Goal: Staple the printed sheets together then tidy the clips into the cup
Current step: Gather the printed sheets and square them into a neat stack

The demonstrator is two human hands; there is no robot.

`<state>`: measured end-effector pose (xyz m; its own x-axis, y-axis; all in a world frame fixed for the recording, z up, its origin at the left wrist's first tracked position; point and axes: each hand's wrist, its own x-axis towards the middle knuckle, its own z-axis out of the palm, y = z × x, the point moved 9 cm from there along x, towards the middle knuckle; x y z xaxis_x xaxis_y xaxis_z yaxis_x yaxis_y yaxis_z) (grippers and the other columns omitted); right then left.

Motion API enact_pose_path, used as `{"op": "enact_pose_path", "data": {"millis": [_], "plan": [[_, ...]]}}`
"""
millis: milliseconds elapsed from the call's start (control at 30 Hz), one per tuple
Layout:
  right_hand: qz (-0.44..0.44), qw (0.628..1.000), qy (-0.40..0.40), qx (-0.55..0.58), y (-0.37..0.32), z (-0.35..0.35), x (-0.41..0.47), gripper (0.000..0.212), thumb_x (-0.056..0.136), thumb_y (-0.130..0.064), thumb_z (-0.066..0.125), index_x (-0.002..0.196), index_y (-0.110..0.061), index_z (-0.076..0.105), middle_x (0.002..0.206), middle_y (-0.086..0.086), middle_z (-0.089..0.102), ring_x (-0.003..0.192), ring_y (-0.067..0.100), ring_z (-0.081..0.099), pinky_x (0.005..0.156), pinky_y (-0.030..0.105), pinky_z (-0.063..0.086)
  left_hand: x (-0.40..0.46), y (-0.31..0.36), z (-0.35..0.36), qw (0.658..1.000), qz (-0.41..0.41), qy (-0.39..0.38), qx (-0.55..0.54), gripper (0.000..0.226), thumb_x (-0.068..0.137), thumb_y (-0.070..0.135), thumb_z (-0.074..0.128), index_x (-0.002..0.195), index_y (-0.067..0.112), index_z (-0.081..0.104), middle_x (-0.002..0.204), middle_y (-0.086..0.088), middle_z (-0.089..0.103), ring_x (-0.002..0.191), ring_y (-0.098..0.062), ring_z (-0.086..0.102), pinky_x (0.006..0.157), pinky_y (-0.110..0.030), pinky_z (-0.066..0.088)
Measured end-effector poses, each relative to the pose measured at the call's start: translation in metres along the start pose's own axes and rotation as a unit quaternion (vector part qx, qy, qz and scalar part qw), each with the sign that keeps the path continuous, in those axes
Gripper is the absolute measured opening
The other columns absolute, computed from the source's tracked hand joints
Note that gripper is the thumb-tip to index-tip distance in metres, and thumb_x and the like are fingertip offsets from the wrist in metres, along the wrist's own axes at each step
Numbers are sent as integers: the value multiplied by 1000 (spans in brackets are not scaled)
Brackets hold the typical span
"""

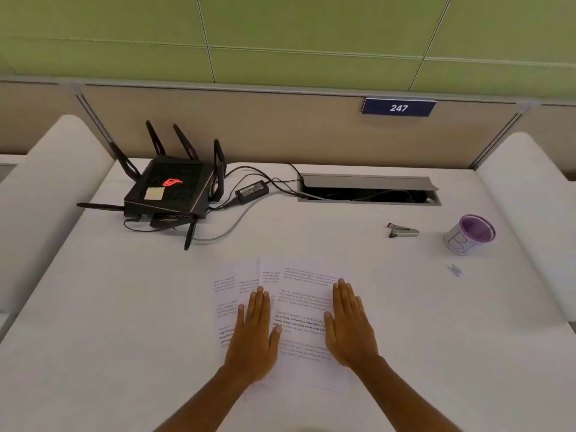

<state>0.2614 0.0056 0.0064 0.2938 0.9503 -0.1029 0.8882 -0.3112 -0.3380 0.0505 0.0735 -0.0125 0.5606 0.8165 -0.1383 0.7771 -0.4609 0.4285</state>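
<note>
Several printed sheets (304, 285) lie fanned out and overlapping on the white desk (124, 322) in front of me. My left hand (254, 335) rests flat, palm down, on the left sheets. My right hand (350, 322) lies flat on the top right sheet. Neither hand holds anything. A small silver and black stapler (402, 230) sits farther back to the right. A white cup (469, 235) with a purple inside stands at the far right. A little heap of clips (455, 270) lies on the desk just in front of the cup.
A black router (170, 190) with antennas sits at the back left, its power brick (252, 191) and cables (237, 219) trailing to an open cable tray (367, 190) in the desk. A divider panel with a "247" sign (398, 107) closes the far edge.
</note>
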Motion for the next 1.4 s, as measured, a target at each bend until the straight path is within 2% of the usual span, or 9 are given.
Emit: {"op": "enact_pose_path", "data": {"millis": [167,267,367,433,500,667,767,933,1400], "plan": [[24,998,-50,-25,-1,29,-17,70,104,-44,16,162,-12,-5,171,3,-12,158,19,-10,130,47,3,-19,-17,18,998,-22,-34,-42,77,104,57,17,163,22,-17,173,6,-22,159,-13,-22,133,-48,-1],[34,999,-4,-1,-2,11,-12,66,105,-37,36,162,-12,15,171,4,11,159,20,9,129,45,10,-16,-22,-3,990,-47,16,-131,72,109,44,42,167,29,3,174,12,-1,158,-20,-19,127,-49,11],[68,994,72,43,3,-11,-9,57,96,-26,63,150,-14,47,150,8,55,140,27,49,116,48,37,-9,-31,-32,969,-65,82,-226,56,107,39,50,161,34,35,162,8,45,156,-22,30,120,-45,37],[91,988,105,69,9,-13,-17,54,91,-25,71,143,-15,56,133,9,66,128,29,56,104,51,45,-12,-45,-49,959,-61,145,-236,49,105,37,53,153,30,48,136,4,71,122,-15,69,99,-39,61],[103,987,105,68,13,-10,-24,59,89,-31,73,143,-15,55,133,8,65,128,29,54,102,52,45,-16,-64,-61,954,-92,183,-218,48,104,31,56,151,28,51,117,5,79,97,-11,76,81,-39,67],[110,992,37,57,20,13,-33,94,84,-67,62,156,-14,31,161,7,35,150,29,30,122,52,30,-11,-105,-60,963,-141,161,-166,73,97,38,69,159,23,34,147,-3,61,123,-25,66,104,-46,57],[110,993,-23,41,20,28,-35,115,80,-83,50,162,-13,9,171,7,9,159,27,6,128,52,6,1,-119,-44,980,-142,94,-102,107,86,63,67,166,17,11,173,-8,21,158,-32,25,127,-57,22],[86,994,-63,8,10,39,-34,126,76,-91,37,162,-12,-8,171,6,-14,158,27,-12,127,57,-1,10,-121,-20,991,-130,-9,-39,128,77,87,45,163,17,-20,174,-4,-21,160,-29,-19,125,-61,-13],[52,995,-86,23,-22,50,-24,125,79,-89,40,159,-14,-20,169,4,-25,156,21,-23,128,52,-6,12,-92,-10,989,-125,-8,-76,116,88,80,43,160,24,-29,175,-1,-19,162,-28,-15,125,-60,-15]]}}
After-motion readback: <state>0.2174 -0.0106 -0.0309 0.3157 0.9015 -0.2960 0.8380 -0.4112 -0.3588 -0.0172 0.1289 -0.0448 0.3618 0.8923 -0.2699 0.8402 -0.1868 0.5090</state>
